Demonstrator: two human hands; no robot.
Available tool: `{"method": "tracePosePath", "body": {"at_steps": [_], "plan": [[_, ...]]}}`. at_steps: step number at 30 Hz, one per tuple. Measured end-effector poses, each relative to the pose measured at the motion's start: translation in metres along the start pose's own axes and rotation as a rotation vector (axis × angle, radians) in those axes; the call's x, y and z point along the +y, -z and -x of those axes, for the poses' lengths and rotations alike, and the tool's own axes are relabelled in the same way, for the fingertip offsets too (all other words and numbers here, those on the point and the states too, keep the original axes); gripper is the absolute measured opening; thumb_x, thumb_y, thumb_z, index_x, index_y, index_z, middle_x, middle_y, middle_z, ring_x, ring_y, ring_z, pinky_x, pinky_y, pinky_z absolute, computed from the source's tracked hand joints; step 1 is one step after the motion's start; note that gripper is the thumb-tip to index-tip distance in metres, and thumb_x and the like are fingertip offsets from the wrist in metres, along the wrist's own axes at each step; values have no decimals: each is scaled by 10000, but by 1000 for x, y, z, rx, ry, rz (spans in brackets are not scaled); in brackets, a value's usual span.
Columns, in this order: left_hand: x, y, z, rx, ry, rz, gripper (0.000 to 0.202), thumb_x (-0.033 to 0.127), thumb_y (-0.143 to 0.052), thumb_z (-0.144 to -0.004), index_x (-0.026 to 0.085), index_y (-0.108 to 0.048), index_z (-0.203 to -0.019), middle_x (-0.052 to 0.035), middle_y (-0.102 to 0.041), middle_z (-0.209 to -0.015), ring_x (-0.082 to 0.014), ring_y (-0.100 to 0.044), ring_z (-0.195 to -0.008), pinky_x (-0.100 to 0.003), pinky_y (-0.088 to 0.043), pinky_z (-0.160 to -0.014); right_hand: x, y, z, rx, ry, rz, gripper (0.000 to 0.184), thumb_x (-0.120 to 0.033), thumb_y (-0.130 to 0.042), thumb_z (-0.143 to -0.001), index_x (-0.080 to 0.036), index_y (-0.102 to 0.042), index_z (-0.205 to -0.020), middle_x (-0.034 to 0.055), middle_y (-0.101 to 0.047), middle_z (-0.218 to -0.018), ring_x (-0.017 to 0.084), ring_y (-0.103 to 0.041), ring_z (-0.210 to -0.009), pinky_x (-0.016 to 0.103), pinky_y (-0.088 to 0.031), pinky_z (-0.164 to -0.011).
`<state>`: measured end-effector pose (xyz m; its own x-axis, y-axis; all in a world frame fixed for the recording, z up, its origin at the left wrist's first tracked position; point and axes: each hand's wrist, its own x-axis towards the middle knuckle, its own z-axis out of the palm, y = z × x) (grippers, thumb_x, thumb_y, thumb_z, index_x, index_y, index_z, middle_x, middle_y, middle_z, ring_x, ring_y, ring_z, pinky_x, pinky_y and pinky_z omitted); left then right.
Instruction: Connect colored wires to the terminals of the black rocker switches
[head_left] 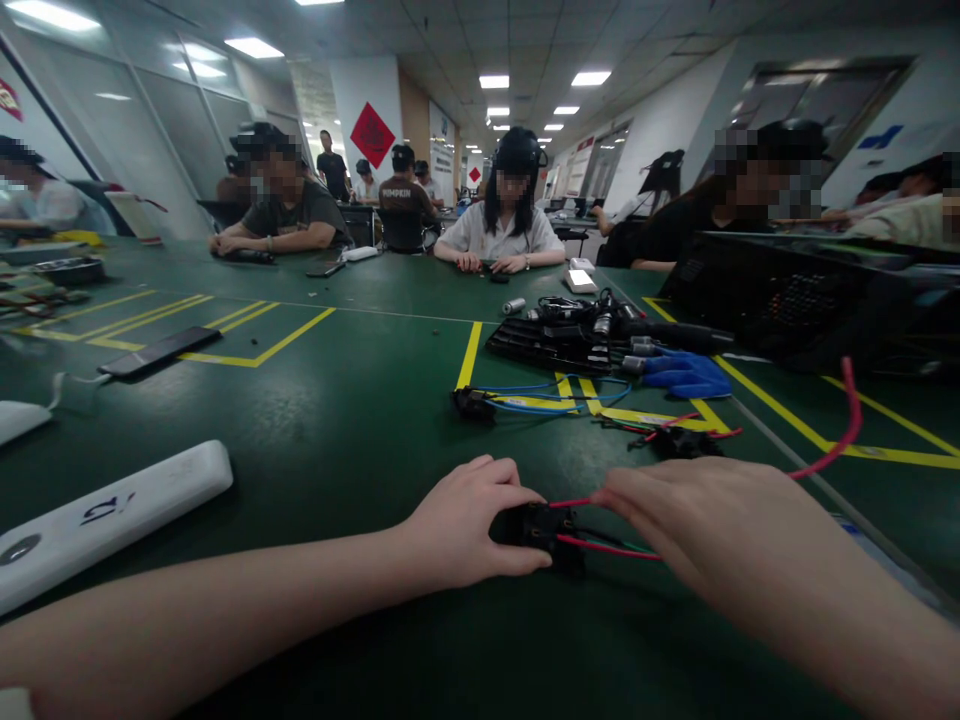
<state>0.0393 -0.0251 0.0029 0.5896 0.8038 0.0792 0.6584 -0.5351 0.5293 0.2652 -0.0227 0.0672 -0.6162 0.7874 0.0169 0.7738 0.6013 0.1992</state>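
A small black connector (538,524) is gripped between the thumb and fingers of my left hand (472,520), low over the green table. Red, black and green wires run out of its right side. My right hand (705,530) pinches the upper red wire (574,503) a short way from the connector; the palm hides part of the wires. Beyond my right hand a thicker red length (844,430) curves up and to the right. Just behind that hand lies another black connector (684,441) with red and green wires.
A black connector with blue wires (472,403) lies ahead. Behind it are a pile of black parts and cables (555,340) and a blue object (686,375). A white power strip (120,515) and a dark phone (161,352) sit left. People sit across the table (337,400).
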Motion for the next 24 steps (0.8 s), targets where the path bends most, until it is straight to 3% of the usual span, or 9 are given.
{"method": "tracePosePath", "body": {"at_steps": [3,5,9,12,17,21,24], "plan": [[-1,-1,0,9,-8,-9,449,477,-753,-797,215,-695,-1157,-39,-583,-972,-229,-554,-905,-351,-456,-799,-6,4,7,201,127,73,200,-89,-572,-776,-250,-687,-800,13,-723,-692,226,-673,-576,320,-418,-514],[-1,-1,0,11,-7,-11,448,473,-755,-796,215,-695,-1157,-37,-583,-970,-227,-554,-904,-351,-456,-802,-7,5,9,213,145,90,224,-63,-578,-744,-245,-691,-807,12,-726,-696,220,-671,-573,319,-425,-521],[0,0,0,6,-4,-5,440,466,-755,-800,217,-694,-1157,-37,-586,-977,-227,-555,-912,-349,-455,-803,-1,1,2,-47,-12,51,164,-158,-573,-840,-256,-705,-843,29,-745,-743,246,-699,-653,315,-404,-537],[1,1,0,0,0,-8,428,451,-762,-797,219,-695,-1150,-35,-582,-969,-227,-550,-911,-340,-450,-786,6,-10,-4,-238,-90,-46,241,-245,-507,-924,-249,-706,-788,36,-732,-700,250,-704,-659,301,-371,-514],[0,1,0,1,-13,2,434,450,-761,-799,224,-689,-1163,-30,-575,-962,-223,-545,-902,-336,-445,-765,14,-25,-10,-318,-58,-175,337,-278,-454,-953,-265,-691,-714,-11,-719,-683,176,-683,-626,258,-363,-497],[-1,0,-1,0,-8,0,432,465,-753,-804,221,-691,-1154,-33,-576,-963,-226,-546,-901,-342,-444,-761,16,-20,-9,-272,-76,-135,306,-264,-446,-944,-245,-687,-756,21,-713,-679,209,-673,-614,289,-349,-497],[-1,0,-1,-1,-11,-9,438,476,-749,-805,213,-691,-1151,-35,-580,-964,-226,-549,-902,-341,-446,-770,13,-12,-5,-8,8,-7,267,-253,-440,-942,-231,-688,-846,60,-728,-747,246,-678,-665,329,-373,-538]]}}
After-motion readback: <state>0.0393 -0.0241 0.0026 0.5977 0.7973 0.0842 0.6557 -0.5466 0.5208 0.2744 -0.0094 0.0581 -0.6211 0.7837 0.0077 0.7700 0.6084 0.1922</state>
